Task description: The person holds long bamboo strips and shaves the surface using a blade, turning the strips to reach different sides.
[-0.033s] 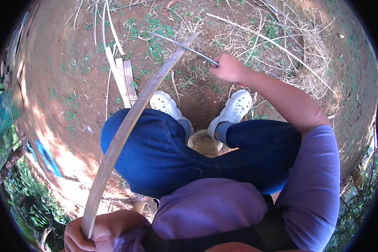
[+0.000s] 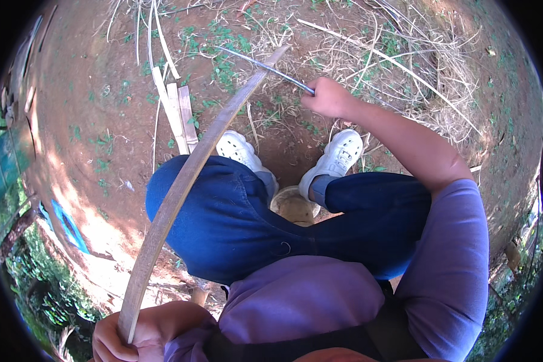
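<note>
A long, flat, grey-brown bamboo strip (image 2: 181,187) runs slantwise over my left thigh, from near my body to above the ground ahead. My left hand (image 2: 142,332) is closed round its near end at the lower left. Out in front, my right hand (image 2: 329,98) is wrapped round the handle of a knife (image 2: 283,76), most of which the fist hides. Its thin blade points to the left and crosses the strip just short of the far tip, appearing to touch it.
Pale split strips (image 2: 174,114) lie on the soil beyond my left knee. A tangle of thin shavings (image 2: 431,78) covers the ground at the far right. My white clogs (image 2: 335,157) stand on either side of a pale round block (image 2: 294,206). Greenery (image 2: 51,289) borders the lower left.
</note>
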Demonstrator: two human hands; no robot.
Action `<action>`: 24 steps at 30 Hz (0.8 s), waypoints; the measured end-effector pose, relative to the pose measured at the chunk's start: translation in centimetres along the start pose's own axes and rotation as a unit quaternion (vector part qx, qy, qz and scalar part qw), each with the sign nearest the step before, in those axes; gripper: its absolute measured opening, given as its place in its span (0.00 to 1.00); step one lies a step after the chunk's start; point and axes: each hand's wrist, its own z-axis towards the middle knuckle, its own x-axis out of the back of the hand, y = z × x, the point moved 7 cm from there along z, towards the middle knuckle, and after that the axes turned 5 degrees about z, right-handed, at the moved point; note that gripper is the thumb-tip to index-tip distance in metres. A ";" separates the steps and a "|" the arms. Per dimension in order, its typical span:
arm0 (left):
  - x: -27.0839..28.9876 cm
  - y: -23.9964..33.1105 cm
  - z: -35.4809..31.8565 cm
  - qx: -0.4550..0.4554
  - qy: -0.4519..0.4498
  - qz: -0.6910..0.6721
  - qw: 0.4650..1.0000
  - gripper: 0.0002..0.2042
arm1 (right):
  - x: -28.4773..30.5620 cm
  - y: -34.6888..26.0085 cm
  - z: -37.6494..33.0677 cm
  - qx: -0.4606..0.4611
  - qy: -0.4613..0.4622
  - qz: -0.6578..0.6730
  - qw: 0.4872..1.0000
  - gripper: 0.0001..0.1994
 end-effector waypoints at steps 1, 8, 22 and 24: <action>-0.1 0.0 0.1 0.007 -0.001 0.007 1.000 0.15 | -0.2 0.8 0.6 -0.004 0.005 0.000 1.000 0.17; 1.9 2.8 1.0 -0.001 0.051 0.064 0.997 0.06 | -0.4 2.6 2.8 -0.098 -0.020 0.026 0.995 0.17; 1.3 0.8 0.9 0.011 -0.014 0.088 0.996 0.12 | -0.5 -1.3 -0.1 0.033 -0.013 -0.012 0.999 0.18; 0.6 0.1 1.5 0.025 -0.024 0.056 0.998 0.12 | -1.3 4.4 1.9 -0.135 -0.018 0.050 0.989 0.18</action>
